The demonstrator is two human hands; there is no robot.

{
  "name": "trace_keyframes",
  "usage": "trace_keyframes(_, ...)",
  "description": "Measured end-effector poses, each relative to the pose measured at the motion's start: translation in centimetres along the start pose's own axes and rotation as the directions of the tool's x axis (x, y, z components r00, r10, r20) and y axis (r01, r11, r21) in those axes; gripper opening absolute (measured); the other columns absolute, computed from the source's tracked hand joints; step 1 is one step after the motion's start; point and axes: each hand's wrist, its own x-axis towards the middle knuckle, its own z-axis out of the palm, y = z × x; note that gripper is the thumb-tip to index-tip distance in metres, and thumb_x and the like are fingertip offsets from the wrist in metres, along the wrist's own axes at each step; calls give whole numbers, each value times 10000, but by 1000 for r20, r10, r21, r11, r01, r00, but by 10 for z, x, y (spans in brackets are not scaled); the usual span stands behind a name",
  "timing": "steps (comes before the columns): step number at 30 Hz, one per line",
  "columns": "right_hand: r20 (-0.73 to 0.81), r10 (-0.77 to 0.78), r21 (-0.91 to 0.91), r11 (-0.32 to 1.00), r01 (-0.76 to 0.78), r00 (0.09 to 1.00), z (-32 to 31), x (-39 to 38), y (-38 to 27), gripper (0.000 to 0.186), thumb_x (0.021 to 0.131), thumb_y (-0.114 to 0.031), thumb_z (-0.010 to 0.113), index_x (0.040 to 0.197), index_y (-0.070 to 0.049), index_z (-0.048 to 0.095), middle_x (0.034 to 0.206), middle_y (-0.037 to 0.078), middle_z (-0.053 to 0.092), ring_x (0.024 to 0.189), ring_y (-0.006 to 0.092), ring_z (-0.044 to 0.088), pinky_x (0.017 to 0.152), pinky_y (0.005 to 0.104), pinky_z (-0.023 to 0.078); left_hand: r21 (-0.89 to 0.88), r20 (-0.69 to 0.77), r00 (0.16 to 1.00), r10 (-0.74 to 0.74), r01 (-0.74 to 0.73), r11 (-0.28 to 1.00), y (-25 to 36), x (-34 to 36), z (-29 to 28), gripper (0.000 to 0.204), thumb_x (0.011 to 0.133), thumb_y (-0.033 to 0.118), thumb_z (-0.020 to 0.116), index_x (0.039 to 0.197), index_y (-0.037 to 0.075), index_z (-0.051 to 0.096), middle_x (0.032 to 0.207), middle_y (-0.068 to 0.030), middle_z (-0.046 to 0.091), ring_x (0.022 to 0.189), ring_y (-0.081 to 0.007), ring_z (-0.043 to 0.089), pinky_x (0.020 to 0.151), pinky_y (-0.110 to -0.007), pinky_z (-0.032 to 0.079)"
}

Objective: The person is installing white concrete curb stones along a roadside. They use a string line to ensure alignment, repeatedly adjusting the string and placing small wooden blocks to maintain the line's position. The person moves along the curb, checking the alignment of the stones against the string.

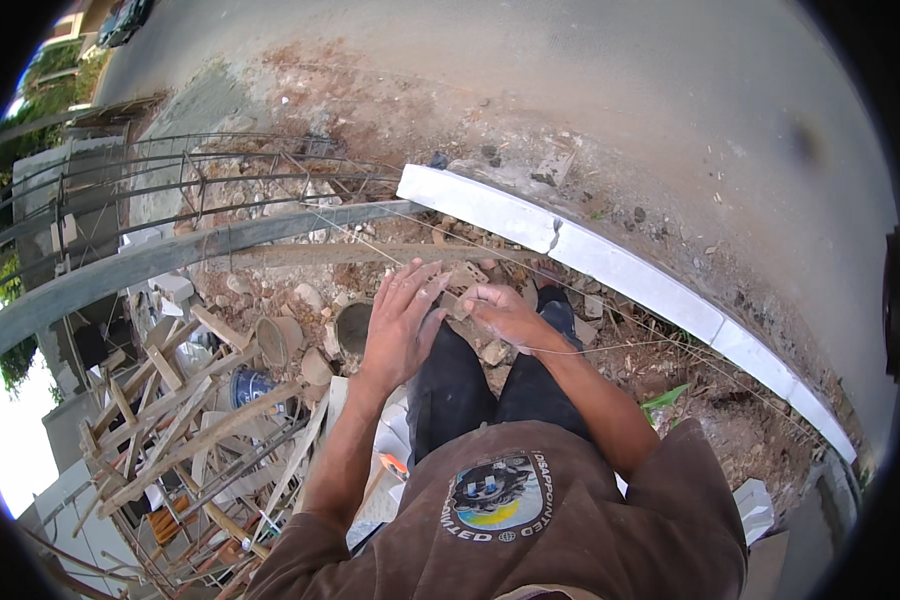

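Observation:
My left hand is held out over the rubble in front of my knees, its fingers stretched and lying close together. Beside it, my right hand has its thumb and fingers drawn in toward a pinch; what lies between them, if anything, is too small to make out. Between and just beyond the hands are a hollow brick piece and another broken brick. A thin string runs past my right wrist, and another stretch of string slants toward my left fingertips.
A long white slab edge curves along the far right, beside the paved road. A grey beam and steel rebar cross the left. Round containers, a blue bucket and piled timber stand lower left.

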Motion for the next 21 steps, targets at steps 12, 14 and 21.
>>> trace_keyframes(12, -274, -125, 103, 982, 159, 954, 7, -72, 21, 309, 1035, -290, 515, 1150, -15, 598, 667, -29, 512, 559, 54, 455, 488, 216, 371, -308, 459, 849, 263, -126, 943, -8, 17, 2, 143, 903, 138, 655, 900, -4, 667, 819, -184, 638, 753, -378, 618, 691, -426, 489)
trace_keyframes(14, -454, -120, 12, 990, 141, 883, 3, -98, 26, 334, 1030, -316, 520, 1162, -18, 595, 684, -12, 559, 579, 58, 505, 504, 213, 405, -345, 506, 807, 305, -134, 929, -3, 22, 1, 154, 914, 155, 650, 914, 2, 673, 824, -188, 643, 754, -379, 619, 695, -421, 491)
trace_keyframes(21, -970, -73, -79, 997, -18, 230, -31, -194, 215, 257, 913, -194, 539, 1023, -9, 679, 764, 86, 684, 646, 159, 641, 596, 308, 512, -498, 451, 825, 341, -85, 863, 16, 26, -6, 213, 937, 166, 677, 882, -39, 658, 656, -62, 588, 615, -112, 492, 579, -299, 425)
